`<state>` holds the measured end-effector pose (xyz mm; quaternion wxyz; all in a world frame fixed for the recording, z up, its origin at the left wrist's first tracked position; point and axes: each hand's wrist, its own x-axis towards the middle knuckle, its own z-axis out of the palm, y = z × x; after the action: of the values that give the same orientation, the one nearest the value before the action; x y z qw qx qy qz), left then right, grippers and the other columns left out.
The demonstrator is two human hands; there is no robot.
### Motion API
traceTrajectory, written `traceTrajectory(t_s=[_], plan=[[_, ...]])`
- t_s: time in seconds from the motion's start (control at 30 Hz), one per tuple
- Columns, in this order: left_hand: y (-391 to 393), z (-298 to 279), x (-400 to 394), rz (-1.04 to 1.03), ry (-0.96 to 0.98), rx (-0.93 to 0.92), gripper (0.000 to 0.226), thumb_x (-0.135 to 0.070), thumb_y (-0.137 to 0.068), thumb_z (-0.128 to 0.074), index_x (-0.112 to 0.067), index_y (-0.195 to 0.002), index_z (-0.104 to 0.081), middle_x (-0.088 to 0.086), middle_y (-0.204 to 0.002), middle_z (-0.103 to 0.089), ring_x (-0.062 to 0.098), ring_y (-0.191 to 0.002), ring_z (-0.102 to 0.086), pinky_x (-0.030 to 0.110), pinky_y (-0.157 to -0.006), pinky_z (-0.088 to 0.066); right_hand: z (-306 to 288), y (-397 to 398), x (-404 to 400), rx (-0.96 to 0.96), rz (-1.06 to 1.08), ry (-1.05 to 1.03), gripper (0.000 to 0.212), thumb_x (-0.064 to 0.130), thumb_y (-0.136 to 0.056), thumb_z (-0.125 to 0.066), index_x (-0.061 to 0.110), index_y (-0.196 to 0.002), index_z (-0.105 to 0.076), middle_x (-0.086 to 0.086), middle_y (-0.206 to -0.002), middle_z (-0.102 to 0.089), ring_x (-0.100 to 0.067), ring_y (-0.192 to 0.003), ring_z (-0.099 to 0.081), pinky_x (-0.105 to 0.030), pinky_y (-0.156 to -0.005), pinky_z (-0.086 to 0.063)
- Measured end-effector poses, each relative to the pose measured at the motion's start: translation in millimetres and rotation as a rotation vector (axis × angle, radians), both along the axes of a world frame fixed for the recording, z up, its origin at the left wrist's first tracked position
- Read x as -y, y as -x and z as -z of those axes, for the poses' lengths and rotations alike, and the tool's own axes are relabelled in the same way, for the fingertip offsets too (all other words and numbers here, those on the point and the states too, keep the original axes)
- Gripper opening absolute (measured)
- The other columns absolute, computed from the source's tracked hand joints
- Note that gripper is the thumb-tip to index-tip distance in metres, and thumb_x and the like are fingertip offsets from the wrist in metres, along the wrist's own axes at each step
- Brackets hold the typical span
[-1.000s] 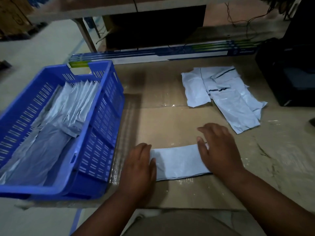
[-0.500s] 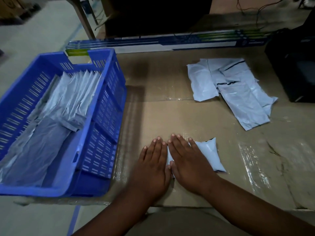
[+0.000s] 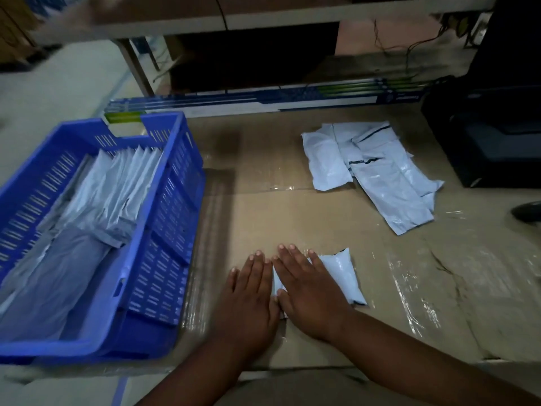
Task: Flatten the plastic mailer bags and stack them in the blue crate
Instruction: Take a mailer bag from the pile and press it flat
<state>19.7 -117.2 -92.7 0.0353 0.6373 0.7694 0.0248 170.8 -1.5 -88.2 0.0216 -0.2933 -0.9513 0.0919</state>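
Note:
A small pale grey mailer bag (image 3: 341, 273) lies on the cardboard-covered table near its front edge. My right hand (image 3: 310, 291) presses flat on its left part, fingers spread and pointing away from me. My left hand (image 3: 250, 297) lies flat beside it, touching the bag's left end, so most of the bag is hidden. The blue crate (image 3: 175, 218) stands at the left with several flattened mailer bags (image 3: 114, 189) stacked inside. A loose pile of mailer bags (image 3: 377, 177) lies at the back right.
A long blue and white box (image 3: 263, 102) runs along the table's far edge. A black machine (image 3: 486, 136) stands at the right. A dark rounded object (image 3: 527, 210) sits at the right edge. Bare cardboard (image 3: 278, 212) lies between the crate and the pile.
A second ago my hands were apart at the two ends of a flat bag. They have come together side by side on its left part, and the bag now looks folded shorter.

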Motion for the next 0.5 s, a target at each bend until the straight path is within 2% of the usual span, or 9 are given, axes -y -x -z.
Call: traceTrajectory(t_s=[0.13, 0.23, 0.33, 0.5], plan=[[-7, -14, -12, -0.013, -0.06, 0.041, 0.074, -0.041, -0.095, -0.045, -0.01, -0.162, -0.036, 0.012, -0.172, -0.026, 0.03, -0.159, -0.023, 0.055, -0.124, -0.031, -10, -10, -3, -0.005, 0.028, -0.097, 0.064, 0.04, -0.101, -0.038, 0.013, -0.159, -0.042, -0.01, -0.17, -0.031, -0.027, -0.159, -0.025, -0.059, -0.127, -0.015], [-17, -15, -28, 0.055, -0.074, 0.087, 0.076, -0.035, -0.093, -0.051, -0.01, -0.163, -0.034, 0.013, -0.172, -0.023, 0.029, -0.16, -0.021, 0.054, -0.125, -0.03, -13, -22, -9, -0.008, 0.046, -0.185, 0.062, 0.035, -0.098, -0.043, 0.008, -0.153, -0.052, -0.015, -0.163, -0.043, -0.032, -0.154, -0.036, -0.061, -0.125, -0.023], [-27, -4, -35, 0.071, -0.058, 0.103, 0.068, -0.04, -0.101, -0.042, -0.01, -0.162, -0.037, 0.011, -0.172, -0.027, 0.028, -0.16, -0.022, 0.056, -0.122, -0.032, -8, -34, -14, 0.0, 0.033, -0.197, 0.062, 0.038, -0.099, -0.044, 0.006, -0.153, -0.051, -0.017, -0.163, -0.042, -0.033, -0.154, -0.036, -0.057, -0.126, -0.018], [-28, 3, -33, 0.072, -0.065, 0.044, 0.066, -0.045, -0.105, -0.033, -0.018, -0.165, -0.03, 0.007, -0.174, -0.02, 0.024, -0.162, -0.014, 0.056, -0.124, -0.024, 5, -39, -12, -0.012, 0.037, -0.155, 0.064, 0.038, -0.105, -0.036, 0.003, -0.159, -0.04, -0.019, -0.169, -0.031, -0.032, -0.158, -0.027, -0.051, -0.128, -0.012]])
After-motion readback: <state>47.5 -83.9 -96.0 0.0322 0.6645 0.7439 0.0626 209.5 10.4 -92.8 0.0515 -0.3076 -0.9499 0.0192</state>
